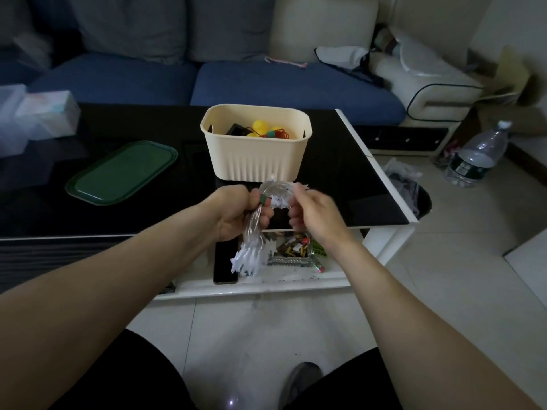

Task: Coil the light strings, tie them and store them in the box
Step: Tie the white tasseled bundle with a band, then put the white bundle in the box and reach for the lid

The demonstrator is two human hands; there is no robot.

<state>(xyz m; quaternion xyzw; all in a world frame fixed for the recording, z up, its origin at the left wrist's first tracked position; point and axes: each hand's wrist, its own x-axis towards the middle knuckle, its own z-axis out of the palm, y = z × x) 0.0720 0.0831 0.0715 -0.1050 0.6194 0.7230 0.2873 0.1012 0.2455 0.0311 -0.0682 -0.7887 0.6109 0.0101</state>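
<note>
A coiled clear-wire light string point(251, 232) with white snowflake lights hangs between my hands, just in front of the cream box point(256, 159). My left hand point(236, 213) grips the bundle; a green tie point(262, 199) wraps it beside my fingers. My right hand point(313, 211) pinches the upper loop of the string. A bunch of white snowflakes dangles below my left hand. Inside the box lie a yellow-ball light string point(260, 127) with orange wire and a black battery case point(238, 129).
The box stands on a black glass coffee table point(349, 179). A dark green lid point(121, 173) lies to its left. A phone point(225, 261) and snack packets point(296, 251) sit on the lower white shelf. A water bottle point(476, 155) stands on the floor at right, and a blue sofa point(290, 84) runs behind.
</note>
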